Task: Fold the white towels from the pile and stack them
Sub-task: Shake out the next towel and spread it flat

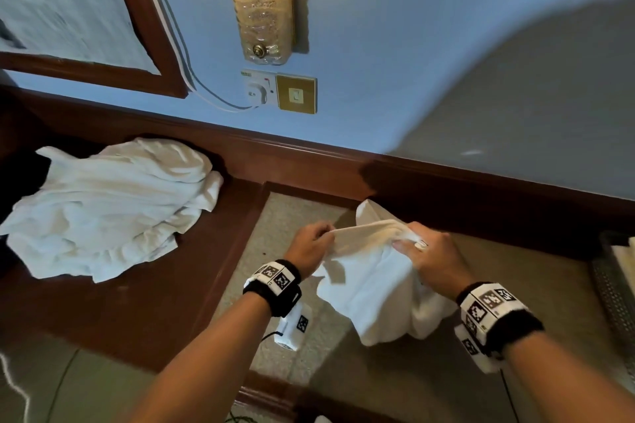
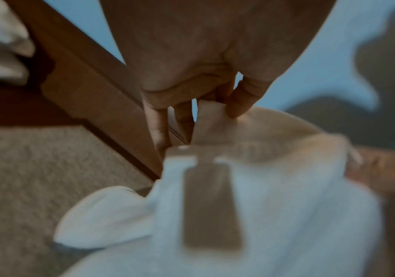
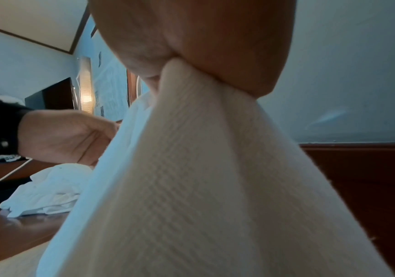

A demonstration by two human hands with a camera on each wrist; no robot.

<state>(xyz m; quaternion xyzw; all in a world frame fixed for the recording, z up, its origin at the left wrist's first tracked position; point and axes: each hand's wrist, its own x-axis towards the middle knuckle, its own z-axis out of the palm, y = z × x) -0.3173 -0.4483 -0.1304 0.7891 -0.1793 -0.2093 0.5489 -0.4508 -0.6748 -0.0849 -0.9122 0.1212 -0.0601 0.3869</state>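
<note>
A white towel [image 1: 371, 285] hangs between both hands above the beige inlaid top. My left hand [image 1: 314, 240] pinches its upper edge at the left; the pinch also shows in the left wrist view, where thumb and fingers [image 2: 236, 105] grip the hem of the towel [image 2: 274, 206]. My right hand [image 1: 429, 251] grips the bunched top of the towel at the right. In the right wrist view the towel [image 3: 203, 178] fans down out of that fist. A crumpled pile of white towels [image 1: 110, 206] lies on the dark wood top at the left, also seen as the pile [image 3: 47, 189].
The beige surface [image 1: 295, 213] is framed by a dark wooden border [image 1: 220, 268] against a blue wall. A lit wall lamp [image 1: 263, 0], a socket with a white cable [image 1: 257, 89] and a mirror frame [image 1: 144, 27] hang above. A mesh tray [image 1: 615, 285] sits at the right edge.
</note>
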